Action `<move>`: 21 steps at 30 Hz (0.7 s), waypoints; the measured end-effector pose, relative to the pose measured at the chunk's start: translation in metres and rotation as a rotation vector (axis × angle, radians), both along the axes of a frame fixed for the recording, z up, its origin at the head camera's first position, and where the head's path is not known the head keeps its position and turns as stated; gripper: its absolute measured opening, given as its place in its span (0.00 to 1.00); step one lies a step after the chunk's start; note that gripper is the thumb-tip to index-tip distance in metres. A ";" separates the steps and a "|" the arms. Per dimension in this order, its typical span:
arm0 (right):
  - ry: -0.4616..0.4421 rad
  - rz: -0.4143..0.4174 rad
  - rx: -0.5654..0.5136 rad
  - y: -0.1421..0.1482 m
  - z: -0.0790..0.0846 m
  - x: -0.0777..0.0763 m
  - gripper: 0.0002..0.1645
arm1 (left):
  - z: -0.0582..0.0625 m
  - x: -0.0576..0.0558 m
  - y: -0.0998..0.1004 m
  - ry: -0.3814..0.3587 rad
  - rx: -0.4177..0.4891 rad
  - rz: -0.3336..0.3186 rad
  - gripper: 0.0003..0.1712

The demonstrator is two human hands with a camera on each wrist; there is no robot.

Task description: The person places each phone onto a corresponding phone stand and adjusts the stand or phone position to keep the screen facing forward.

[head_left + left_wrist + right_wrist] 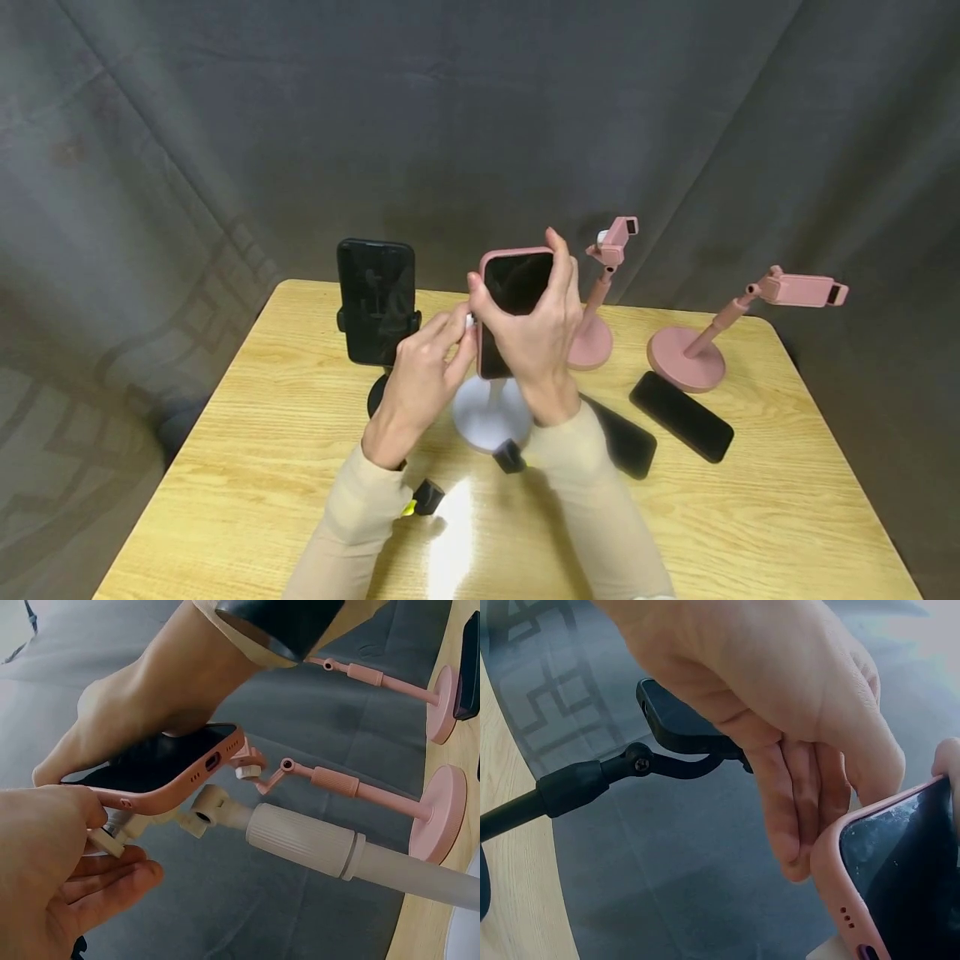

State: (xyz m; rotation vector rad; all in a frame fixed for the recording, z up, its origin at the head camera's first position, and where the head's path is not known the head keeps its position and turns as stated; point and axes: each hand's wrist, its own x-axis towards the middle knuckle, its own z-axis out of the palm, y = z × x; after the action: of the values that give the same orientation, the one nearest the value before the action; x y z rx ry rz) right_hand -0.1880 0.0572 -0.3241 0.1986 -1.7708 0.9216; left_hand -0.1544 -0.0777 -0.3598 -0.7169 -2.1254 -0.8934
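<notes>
A phone in a pink case [517, 279] stands upright over the white phone stand [480, 417], its screen toward me. My right hand [543, 337] grips this phone across the front, with thumb and fingers spread to its two long edges. At the phone's left edge, my left hand [427, 358] pinches the stand's white clamp [109, 841] between thumb and fingers. Behind the phone, the left wrist view shows the white pole [300, 838] and its joint. Most of the clamp is hidden by the phone and my fingers.
On the left, a black phone [377, 300] sits in a black stand [574, 787]. Two pink stands [588, 342] [686, 358] without phones are at the right. Two dark phones [682, 417] [626, 437] lie flat on the wooden table [757, 517]. A grey curtain [480, 125] hangs behind.
</notes>
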 end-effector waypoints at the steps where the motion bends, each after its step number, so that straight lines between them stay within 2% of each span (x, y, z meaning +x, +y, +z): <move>1: -0.004 -0.017 0.005 0.000 0.000 0.000 0.50 | 0.000 0.000 0.000 -0.004 -0.001 0.002 0.14; 10: -0.018 -0.094 0.047 0.001 -0.001 -0.003 0.50 | 0.000 0.001 0.002 -0.016 0.013 0.002 0.14; 17: -0.042 -0.138 0.062 0.000 -0.001 -0.004 0.50 | 0.001 0.000 0.004 -0.054 0.157 -0.088 0.16; 21: -0.064 -0.138 0.057 0.000 -0.001 -0.004 0.51 | 0.000 0.001 0.005 -0.084 0.221 -0.110 0.18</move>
State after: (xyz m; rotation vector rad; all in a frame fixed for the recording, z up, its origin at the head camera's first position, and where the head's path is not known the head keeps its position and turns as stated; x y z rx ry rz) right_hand -0.1919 0.0573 -0.3251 0.0829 -1.8472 0.7870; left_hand -0.1532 -0.0725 -0.3594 -0.6973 -2.0331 -1.2155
